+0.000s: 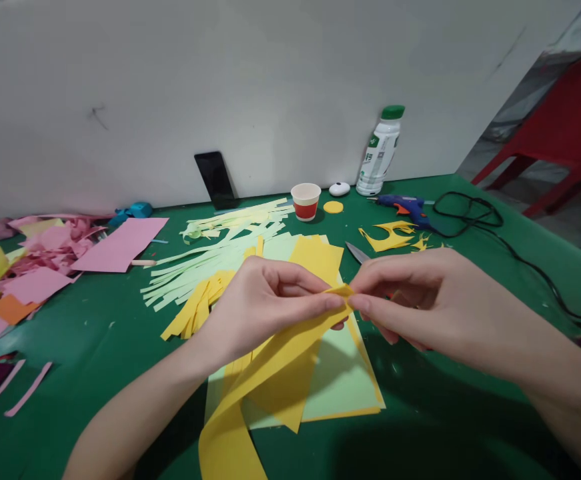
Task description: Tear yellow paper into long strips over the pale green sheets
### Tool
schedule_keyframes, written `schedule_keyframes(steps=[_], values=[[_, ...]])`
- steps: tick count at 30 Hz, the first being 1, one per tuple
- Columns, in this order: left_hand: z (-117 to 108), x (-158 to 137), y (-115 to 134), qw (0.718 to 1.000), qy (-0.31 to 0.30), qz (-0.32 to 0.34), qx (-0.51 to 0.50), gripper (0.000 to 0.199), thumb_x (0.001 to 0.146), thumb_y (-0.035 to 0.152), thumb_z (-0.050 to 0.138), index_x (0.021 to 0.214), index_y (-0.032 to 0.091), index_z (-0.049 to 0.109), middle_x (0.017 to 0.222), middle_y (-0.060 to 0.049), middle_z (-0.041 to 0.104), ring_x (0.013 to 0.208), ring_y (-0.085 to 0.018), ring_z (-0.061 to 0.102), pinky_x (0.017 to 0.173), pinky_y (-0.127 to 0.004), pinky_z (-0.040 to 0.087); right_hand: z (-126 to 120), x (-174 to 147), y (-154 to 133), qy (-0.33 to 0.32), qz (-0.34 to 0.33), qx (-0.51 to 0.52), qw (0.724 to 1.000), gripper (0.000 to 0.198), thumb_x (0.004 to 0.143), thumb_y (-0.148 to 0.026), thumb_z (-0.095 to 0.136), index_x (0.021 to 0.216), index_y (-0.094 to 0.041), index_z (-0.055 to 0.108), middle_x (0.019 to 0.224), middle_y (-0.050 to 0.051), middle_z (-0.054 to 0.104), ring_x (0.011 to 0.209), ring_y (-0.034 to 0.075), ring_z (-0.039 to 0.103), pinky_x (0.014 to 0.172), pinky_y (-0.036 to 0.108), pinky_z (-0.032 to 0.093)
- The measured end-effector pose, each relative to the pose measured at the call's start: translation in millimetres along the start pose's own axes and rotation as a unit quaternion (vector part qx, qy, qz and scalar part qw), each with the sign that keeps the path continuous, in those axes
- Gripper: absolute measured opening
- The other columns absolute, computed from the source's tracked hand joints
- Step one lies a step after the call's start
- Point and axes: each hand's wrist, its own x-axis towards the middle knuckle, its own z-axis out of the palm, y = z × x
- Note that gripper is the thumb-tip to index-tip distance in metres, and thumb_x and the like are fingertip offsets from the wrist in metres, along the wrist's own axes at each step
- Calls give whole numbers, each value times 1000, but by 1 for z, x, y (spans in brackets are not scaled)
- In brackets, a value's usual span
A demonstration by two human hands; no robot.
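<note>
A long yellow paper strip [265,367] runs from my fingers down toward the table's near edge, curling at its lower end. My left hand [280,293] pinches it close to its upper end between thumb and fingers. At that same end, my right hand [405,293] pinches the tip, the two thumbs almost meeting. Below lie yellow paper sheets [320,257] on pale green paper [345,380]. Yellow fringed paper [197,307] and pale green cut strips [210,260] are left of my left hand. A scissor-like metal blade [356,252] pokes out beyond my right hand.
On the green table [100,373] stand a paper cup [305,203] and a bottle [380,153] near the white wall. A phone [215,179] leans there. A blue glue gun [405,207] trails a black cord [525,260] rightward. Pink paper scraps [55,247] pile up at left.
</note>
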Motion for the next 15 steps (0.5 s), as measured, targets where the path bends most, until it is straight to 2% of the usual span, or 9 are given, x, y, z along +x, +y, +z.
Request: schedule_keyframes(steps=[2, 4, 9, 15], values=[[0, 1, 0, 999, -7, 6, 34, 25, 68, 41, 65, 68, 17, 70, 53, 1, 62, 44, -5, 43, 38, -15, 27, 0, 2, 2, 5, 0, 16, 1000, 14, 72, -24, 55, 60, -18, 61, 36, -6, 42, 31, 4, 33, 30, 18, 25], [-1, 1, 0, 998, -26, 8, 59, 29, 70, 43, 62, 69, 16, 70, 53, 1, 61, 43, -5, 41, 37, -17, 24, -1, 3, 4, 10, 5, 41, 999, 15, 71, -25, 55, 58, -18, 59, 35, -7, 39, 31, 4, 33, 30, 17, 26], [-3, 1, 1, 995, -68, 11, 72, 32, 75, 42, 57, 71, 13, 70, 66, -4, 67, 54, -11, 54, 42, -18, 32, -6, 6, 8, 16, 34, 92, 995, 17, 70, -22, 54, 54, -17, 52, 37, -6, 41, 30, 4, 36, 31, 17, 29], [-5, 4, -3, 994, -107, 1, 6, 31, 75, 41, 58, 68, 13, 70, 67, -6, 69, 54, -11, 55, 46, -21, 37, -12, 9, 13, -20, 23, 100, 995, 16, 67, -16, 55, 52, -17, 49, 40, -7, 41, 32, 3, 36, 31, 15, 29]])
